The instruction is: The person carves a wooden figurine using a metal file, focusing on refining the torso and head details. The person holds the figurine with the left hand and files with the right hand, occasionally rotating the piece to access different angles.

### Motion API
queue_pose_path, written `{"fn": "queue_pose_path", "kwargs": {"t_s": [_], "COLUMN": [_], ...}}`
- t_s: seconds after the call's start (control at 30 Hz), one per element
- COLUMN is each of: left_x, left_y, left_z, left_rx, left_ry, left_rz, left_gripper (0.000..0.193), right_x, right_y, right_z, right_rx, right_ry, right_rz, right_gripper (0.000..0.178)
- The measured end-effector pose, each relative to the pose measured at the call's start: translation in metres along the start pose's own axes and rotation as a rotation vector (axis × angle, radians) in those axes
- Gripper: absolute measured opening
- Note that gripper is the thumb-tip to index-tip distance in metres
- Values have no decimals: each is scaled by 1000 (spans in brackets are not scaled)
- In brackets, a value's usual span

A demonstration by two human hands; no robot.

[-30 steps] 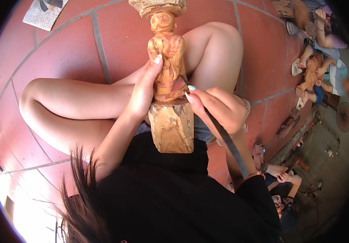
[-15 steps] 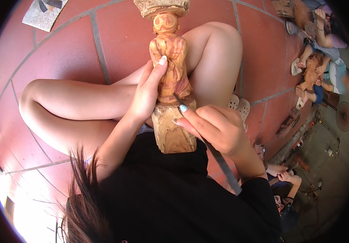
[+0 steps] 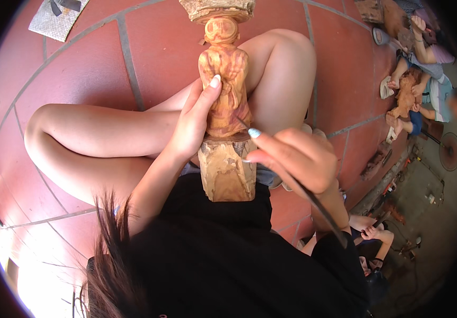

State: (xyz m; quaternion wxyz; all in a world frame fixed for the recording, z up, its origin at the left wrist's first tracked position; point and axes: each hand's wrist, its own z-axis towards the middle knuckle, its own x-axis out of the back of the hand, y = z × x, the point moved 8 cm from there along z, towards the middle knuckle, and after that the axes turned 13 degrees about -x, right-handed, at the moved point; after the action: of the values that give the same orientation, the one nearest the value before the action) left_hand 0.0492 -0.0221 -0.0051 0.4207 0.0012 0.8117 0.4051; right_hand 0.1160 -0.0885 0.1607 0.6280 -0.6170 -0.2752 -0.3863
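Floor [image 3: 96, 69] of red tiles, crossed legs [image 3: 96, 130] — and a carved wooden figure [image 3: 227, 100] held over the lap.

From my remote post I see the floor filling most of the view, then the black shirt [image 3: 228, 265] and the bare legs. The figure sits between both hands, its head end pointing away from the body, its rough lower block [image 3: 228, 172] in front of the shirt. My right hand [image 3: 302, 159] pinches a long dark tool [image 3: 316, 202], tip at the figure's lower front — contact I can't confirm. My left hand [image 3: 192, 119] clasps the figure's side, thumb across its front.
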Motion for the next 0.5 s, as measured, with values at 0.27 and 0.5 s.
{"fn": "queue_pose_path", "kwargs": {"t_s": [0.27, 0.5], "left_x": [-1, -2], "left_y": [-5, -2], "left_z": [0, -1], "left_rx": [54, 33], "left_ry": [-103, -116], "left_rz": [-46, -52], "left_gripper": [53, 54], "right_x": [-5, -9], "right_y": [11, 0], "right_z": [-1, -1], "right_rx": [-103, -28], "right_ry": [45, 42], "right_rz": [19, -115], "right_gripper": [31, 30]}}
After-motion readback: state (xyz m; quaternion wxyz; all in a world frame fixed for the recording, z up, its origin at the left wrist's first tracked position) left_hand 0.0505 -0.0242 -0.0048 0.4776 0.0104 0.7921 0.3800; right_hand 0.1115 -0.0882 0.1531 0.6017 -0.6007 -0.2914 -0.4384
